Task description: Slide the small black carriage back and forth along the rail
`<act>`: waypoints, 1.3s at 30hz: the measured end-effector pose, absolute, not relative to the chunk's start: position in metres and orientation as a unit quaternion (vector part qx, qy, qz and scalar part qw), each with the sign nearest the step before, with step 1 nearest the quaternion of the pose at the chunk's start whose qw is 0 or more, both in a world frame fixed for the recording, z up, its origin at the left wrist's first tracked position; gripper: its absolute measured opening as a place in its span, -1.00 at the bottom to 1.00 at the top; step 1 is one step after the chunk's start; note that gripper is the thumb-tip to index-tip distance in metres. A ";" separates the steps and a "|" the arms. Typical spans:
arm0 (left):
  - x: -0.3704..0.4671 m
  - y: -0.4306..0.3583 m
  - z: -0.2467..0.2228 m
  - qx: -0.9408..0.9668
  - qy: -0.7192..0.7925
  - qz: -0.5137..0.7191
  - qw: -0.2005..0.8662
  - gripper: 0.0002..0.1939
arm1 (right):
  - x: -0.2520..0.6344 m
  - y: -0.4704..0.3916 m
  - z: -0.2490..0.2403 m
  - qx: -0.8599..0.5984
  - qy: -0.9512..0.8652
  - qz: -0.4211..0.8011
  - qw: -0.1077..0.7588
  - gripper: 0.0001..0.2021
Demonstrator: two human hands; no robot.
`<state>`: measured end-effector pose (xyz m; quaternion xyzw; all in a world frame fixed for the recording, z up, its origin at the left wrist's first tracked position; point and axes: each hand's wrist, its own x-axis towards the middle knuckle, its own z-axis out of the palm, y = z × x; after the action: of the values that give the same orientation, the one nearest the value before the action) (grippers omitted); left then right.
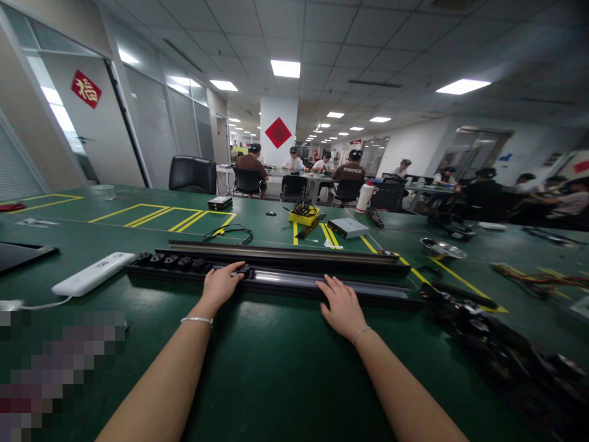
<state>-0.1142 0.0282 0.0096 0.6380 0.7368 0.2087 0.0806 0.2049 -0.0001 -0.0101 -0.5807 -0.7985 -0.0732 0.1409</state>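
In the head view, a long black tray (pixel 280 291) with a shiny strip (pixel 289 278) lies on the green table (pixel 276 374). The left hand (pixel 221 285) touches a small black block (pixel 247 271) in it; I can't tell if it pinches. The right hand (pixel 341 305) rests on the tray, fingers spread.

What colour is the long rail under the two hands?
Black rail, silvery-grey inside; the head view shows it.

We see a tiled ceiling (pixel 368 37) with light panels (pixel 285 69) — on our left, a pale door (pixel 110 153) stands beside tall partitions (pixel 151 110) — and ahead, a white pillar (pixel 279 107) bears a red diamond (pixel 278 132). A black chair (pixel 192 174) stands beyond the green table (pixel 276 380).
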 end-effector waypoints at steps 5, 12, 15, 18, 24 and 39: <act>-0.114 0.028 0.010 0.638 0.736 0.208 0.085 -0.59 | 0.205 0.000 -0.009 -0.582 -0.798 -0.071 0.137 -0.49; -0.116 0.029 0.008 0.643 0.731 0.214 0.079 -0.59 | 0.205 0.000 -0.010 -0.582 -0.798 -0.074 0.139 -0.49; -0.115 0.029 0.009 0.641 0.733 0.212 0.080 -0.59 | 0.205 -0.001 -0.009 -0.582 -0.798 -0.073 0.138 -0.49; -0.114 0.028 0.011 0.640 0.737 0.203 0.080 -0.59 | 0.205 -0.001 -0.009 -0.582 -0.798 -0.075 0.140 -0.49; -0.114 0.028 0.009 0.643 0.735 0.203 0.080 -0.59 | 0.205 0.000 -0.011 -0.582 -0.797 -0.081 0.142 -0.49; -0.114 0.028 0.009 0.646 0.731 0.204 0.083 -0.59 | 0.205 0.001 -0.012 -0.583 -0.796 -0.081 0.141 -0.49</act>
<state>-0.1139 0.0285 0.0093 0.6461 0.7307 0.2045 0.0828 0.2055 0.0006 -0.0121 -0.5828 -0.7963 -0.0806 0.1405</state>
